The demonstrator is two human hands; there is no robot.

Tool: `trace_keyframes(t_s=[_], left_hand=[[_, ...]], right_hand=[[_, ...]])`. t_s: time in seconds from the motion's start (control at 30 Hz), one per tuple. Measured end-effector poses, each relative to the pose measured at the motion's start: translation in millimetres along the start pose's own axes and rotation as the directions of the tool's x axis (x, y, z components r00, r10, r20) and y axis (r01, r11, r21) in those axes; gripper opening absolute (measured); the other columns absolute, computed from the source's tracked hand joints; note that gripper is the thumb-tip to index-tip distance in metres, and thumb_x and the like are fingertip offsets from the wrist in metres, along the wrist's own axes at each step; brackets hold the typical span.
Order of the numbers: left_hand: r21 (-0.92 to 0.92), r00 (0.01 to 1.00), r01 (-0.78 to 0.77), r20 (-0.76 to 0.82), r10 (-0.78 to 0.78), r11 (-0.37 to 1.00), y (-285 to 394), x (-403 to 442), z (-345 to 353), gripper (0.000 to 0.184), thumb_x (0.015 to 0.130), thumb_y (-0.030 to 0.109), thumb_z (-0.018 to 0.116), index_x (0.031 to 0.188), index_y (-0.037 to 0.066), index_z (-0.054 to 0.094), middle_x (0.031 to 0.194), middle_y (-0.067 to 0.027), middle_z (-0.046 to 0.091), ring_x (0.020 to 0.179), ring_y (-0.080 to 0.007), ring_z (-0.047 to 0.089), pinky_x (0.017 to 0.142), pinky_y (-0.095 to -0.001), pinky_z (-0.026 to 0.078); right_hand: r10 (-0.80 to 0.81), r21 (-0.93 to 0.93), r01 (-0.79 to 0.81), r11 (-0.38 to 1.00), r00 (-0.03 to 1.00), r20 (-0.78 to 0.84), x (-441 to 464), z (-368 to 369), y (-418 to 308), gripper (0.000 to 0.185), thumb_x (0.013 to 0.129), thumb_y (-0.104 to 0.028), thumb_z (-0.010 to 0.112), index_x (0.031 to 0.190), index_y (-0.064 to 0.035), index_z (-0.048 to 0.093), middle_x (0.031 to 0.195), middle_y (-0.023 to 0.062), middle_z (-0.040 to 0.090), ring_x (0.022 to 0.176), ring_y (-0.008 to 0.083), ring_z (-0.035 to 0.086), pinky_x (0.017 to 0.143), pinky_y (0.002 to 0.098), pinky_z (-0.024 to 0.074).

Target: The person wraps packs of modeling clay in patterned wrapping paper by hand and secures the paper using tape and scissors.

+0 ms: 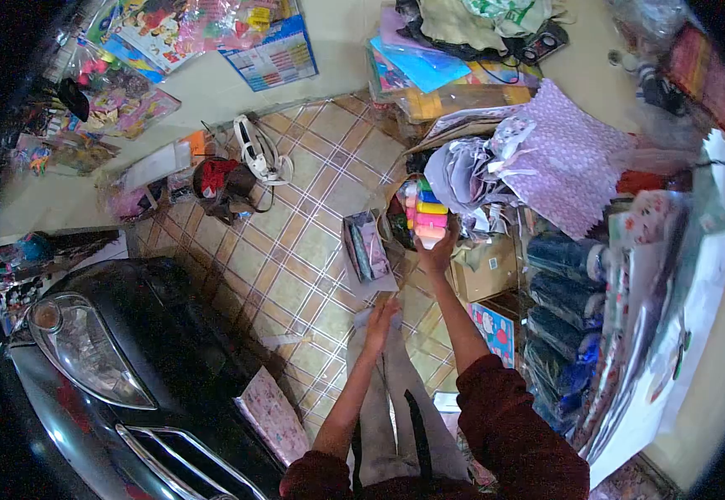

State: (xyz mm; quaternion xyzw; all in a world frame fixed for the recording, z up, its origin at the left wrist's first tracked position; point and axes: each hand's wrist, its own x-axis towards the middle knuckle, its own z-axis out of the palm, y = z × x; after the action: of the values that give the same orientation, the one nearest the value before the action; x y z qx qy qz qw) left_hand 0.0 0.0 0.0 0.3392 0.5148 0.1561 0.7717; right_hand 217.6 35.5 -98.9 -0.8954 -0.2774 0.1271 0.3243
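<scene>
My right hand (436,252) reaches forward with its fingers around the near end of a pack of bright coloured pieces (431,208), in pink, yellow, blue and green. The pack sits at the mouth of a dark round container, and its exact kind is too small to tell. Fingers stretched, my left hand (381,323) is open and holds nothing, above my knees. Just ahead of it stands an open narrow box (351,257) with flat wrapped items inside. Crumpled lilac patterned paper (566,158) rises beside the pack.
A black car front (162,358) fills the lower left. White headphone-like straps (255,152) and a brown bag (225,187) lie on the tiled floor. Right of me are a cardboard box (489,271), wrapped dark rolls (562,296) and tall sheets (671,358).
</scene>
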Motion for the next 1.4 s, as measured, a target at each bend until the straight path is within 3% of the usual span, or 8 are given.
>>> trace_keyframes(t_s=[0.37, 0.5, 0.57, 0.67, 0.93, 1.1, 1.2, 1.4], left_hand=[[-0.010, 0.992, -0.094, 0.084, 0.095, 0.996, -30, 37, -22, 0.040, 0.099, 0.035, 0.049, 0.115, -0.002, 0.056, 0.111, -0.0097, 0.062, 0.104, -0.0168, 0.058, 0.094, -0.0317, 0.045], [0.156, 0.997, -0.046, 0.067, 0.036, 0.987, 9, 29, -24, 0.044, 0.098, 0.036, 0.051, 0.118, -0.003, 0.054, 0.114, -0.0097, 0.059, 0.104, -0.0178, 0.057, 0.092, -0.0312, 0.046], [0.135, 1.000, 0.003, 0.016, -0.006, 0.991, 45, 17, -13, 0.048, 0.096, 0.037, 0.053, 0.123, -0.003, 0.051, 0.116, -0.0098, 0.057, 0.105, -0.0182, 0.057, 0.092, -0.0308, 0.046], [0.150, 0.975, -0.179, -0.103, 0.195, 0.972, 83, 2, 7, 0.048, 0.095, 0.034, 0.057, 0.128, 0.000, 0.046, 0.112, -0.0101, 0.058, 0.092, -0.0135, 0.054, 0.074, -0.0261, 0.046], [0.115, 0.788, -0.615, 0.038, 0.615, 0.780, 195, -87, 42, 0.085, 0.077, 0.023, 0.080, 0.139, -0.002, 0.028, 0.127, -0.0181, 0.049, 0.111, -0.0231, 0.055, 0.091, -0.0323, 0.048], [0.151, 0.783, -0.616, 0.008, 0.622, 0.773, 224, -159, 21, 0.099, 0.071, 0.015, 0.083, 0.144, 0.000, 0.017, 0.116, -0.0162, 0.057, 0.100, -0.0225, 0.061, 0.087, -0.0330, 0.050], [0.240, 0.731, -0.665, 0.015, 0.682, 0.707, 252, -216, 22, 0.116, 0.068, 0.016, 0.085, 0.148, 0.001, 0.003, 0.112, -0.0166, 0.060, 0.095, -0.0236, 0.063, 0.083, -0.0335, 0.051], [0.648, 0.559, -0.700, 0.239, 0.794, 0.299, 282, -265, 35, 0.124, 0.060, 0.021, 0.086, 0.149, 0.001, 0.002, 0.108, -0.0135, 0.065, 0.095, -0.0339, 0.063, 0.081, -0.0399, 0.049]], right_hand=[[0.448, -0.419, -0.379, 0.825, 0.891, 0.075, 46, 51, 21, 0.130, 0.047, -0.061, 0.083, 0.142, 0.0013, 0.022, 0.135, 0.0234, 0.035, 0.126, 0.0421, 0.034, 0.108, 0.0564, 0.0243], [-0.052, -0.341, -0.019, 0.940, 0.979, -0.199, 41, 36, 13, 0.117, 0.043, -0.053, 0.088, 0.135, -0.0036, 0.035, 0.129, 0.0160, 0.044, 0.118, 0.0344, 0.044, 0.102, 0.0441, 0.0388], [0.057, 0.254, -0.075, 0.964, 0.996, 0.075, 30, -1, -18, 0.087, 0.052, -0.041, 0.086, 0.120, -0.0025, 0.048, 0.119, 0.0128, 0.049, 0.111, 0.0287, 0.048, 0.099, 0.0378, 0.0383], [-0.157, 0.420, -0.001, 0.907, 0.926, 0.342, -17, -60, -57, 0.024, 0.073, -0.024, 0.080, 0.082, -0.0035, 0.072, 0.085, 0.0016, 0.071, 0.082, 0.0148, 0.066, 0.075, 0.0296, 0.0513], [-0.328, 0.224, 0.290, 0.931, 0.932, 0.157, -142, -225, -205, 0.097, 0.064, -0.034, 0.086, 0.139, -0.0016, 0.034, 0.119, 0.0164, 0.049, 0.109, 0.0271, 0.051, 0.091, 0.0382, 0.0443], [-0.267, 0.542, -0.129, 0.830, 0.762, 0.590, -152, -285, -239, 0.093, 0.075, -0.035, 0.078, 0.142, 0.0024, 0.025, 0.134, 0.0234, 0.035, 0.126, 0.0358, 0.038, 0.105, 0.0434, 0.0325], [-0.325, 0.537, 0.172, 0.826, 0.924, 0.203, -170, -310, -262, 0.087, 0.079, -0.028, 0.075, 0.142, 0.0036, 0.024, 0.134, 0.0230, 0.036, 0.128, 0.0360, 0.036, 0.106, 0.0422, 0.0320], [-0.660, 0.120, 0.652, 0.748, 0.751, 0.033, -197, -441, -331, 0.080, 0.079, -0.021, 0.071, 0.144, -0.0040, 0.026, 0.140, 0.0220, 0.033, 0.131, 0.0402, 0.032, 0.109, 0.0493, 0.0255]])
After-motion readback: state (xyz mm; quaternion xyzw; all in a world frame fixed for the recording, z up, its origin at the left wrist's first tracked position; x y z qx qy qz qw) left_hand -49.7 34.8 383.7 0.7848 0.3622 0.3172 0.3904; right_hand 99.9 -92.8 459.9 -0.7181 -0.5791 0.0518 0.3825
